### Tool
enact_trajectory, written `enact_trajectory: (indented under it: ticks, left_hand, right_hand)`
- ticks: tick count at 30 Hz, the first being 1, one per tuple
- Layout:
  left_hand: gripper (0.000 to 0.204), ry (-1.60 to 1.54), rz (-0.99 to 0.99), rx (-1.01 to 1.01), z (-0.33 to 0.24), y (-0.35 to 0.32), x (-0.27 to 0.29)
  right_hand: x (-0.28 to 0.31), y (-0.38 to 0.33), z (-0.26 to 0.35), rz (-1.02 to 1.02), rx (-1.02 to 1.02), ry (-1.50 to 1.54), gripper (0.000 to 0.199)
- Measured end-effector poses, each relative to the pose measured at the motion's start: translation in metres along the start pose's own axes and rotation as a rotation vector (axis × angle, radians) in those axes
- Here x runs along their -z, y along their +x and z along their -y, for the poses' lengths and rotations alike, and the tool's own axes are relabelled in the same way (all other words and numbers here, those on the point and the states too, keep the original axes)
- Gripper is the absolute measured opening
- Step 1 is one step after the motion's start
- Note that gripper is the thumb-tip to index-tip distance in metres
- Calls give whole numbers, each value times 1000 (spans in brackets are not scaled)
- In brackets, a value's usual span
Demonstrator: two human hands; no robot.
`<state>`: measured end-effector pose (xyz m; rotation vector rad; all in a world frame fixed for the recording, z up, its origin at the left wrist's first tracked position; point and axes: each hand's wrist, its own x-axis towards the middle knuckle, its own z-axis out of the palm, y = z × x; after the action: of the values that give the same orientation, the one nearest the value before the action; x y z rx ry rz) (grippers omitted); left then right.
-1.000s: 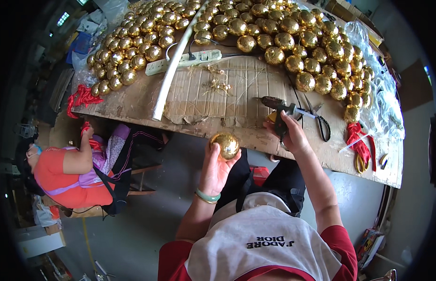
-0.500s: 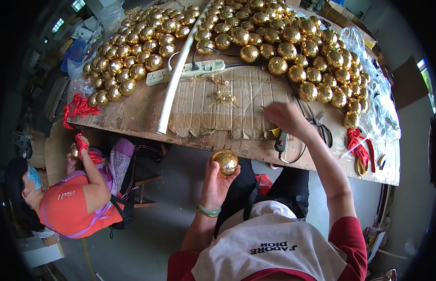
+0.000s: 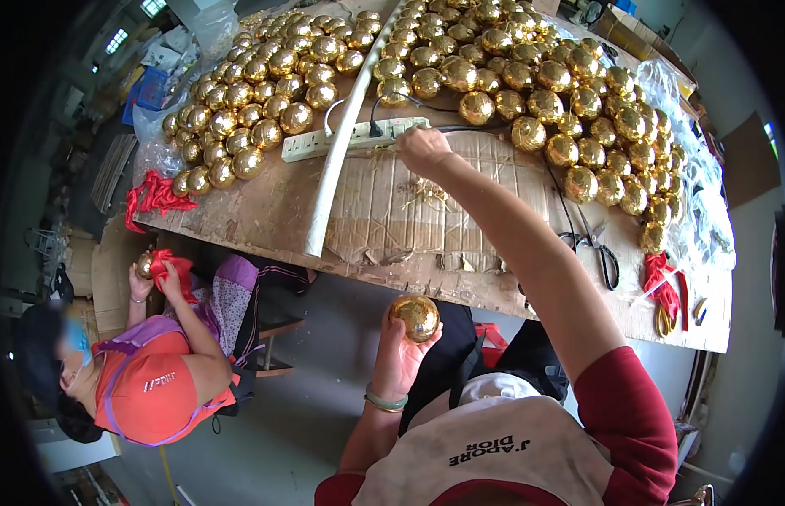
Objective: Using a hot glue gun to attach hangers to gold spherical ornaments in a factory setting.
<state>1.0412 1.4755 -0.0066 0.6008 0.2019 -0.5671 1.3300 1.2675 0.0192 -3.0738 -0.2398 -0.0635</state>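
My left hand (image 3: 398,358) is wrapped round a shiny gold ball (image 3: 414,318), held upright in front of the table's near edge. Stretched far across the table, my right hand (image 3: 422,150) is closed at the right end of a pale power strip (image 3: 304,147). Its fingertips are turned away, so whatever they grip, if anything, is hidden. Beneath that hand lies a worn cardboard sheet (image 3: 384,211) with a small heap of dry scraps (image 3: 428,192) on it. My right forearm covers part of the cardboard's right side.
Many gold balls (image 3: 546,107) cover the back of the table. A white pole (image 3: 333,190) slants across it. Scissors (image 3: 590,236) and red ribbons (image 3: 660,278) lie at right, more red ribbon (image 3: 159,198) at left. A seated co-worker (image 3: 160,379) handles a ball and red cloth.
My right hand has moved left and away from me, from the cardboard's right side to the power strip. My left hand still holds the ball. The whole view has shifted slightly.
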Motion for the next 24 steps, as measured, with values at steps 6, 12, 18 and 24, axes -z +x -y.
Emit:
enact_trajectory:
  ticks: [6,12,18,24]
  left_hand:
    - [49,16,-7,-51,-12,7,-5]
    - [46,1,4,-40,-15,11,-1]
    - [41,-37,21,-57,-12,8,-10]
    - [36,-74,36,-20,-7,0,-8]
  right_hand:
    - [-5,-5,10,5,77,-185,16]
    - [14,-20,-8,-46,71,358,12]
    - [25,-38,-30,-62,103,1142,24]
    - [33,-72,-47,106,140,1656,19]
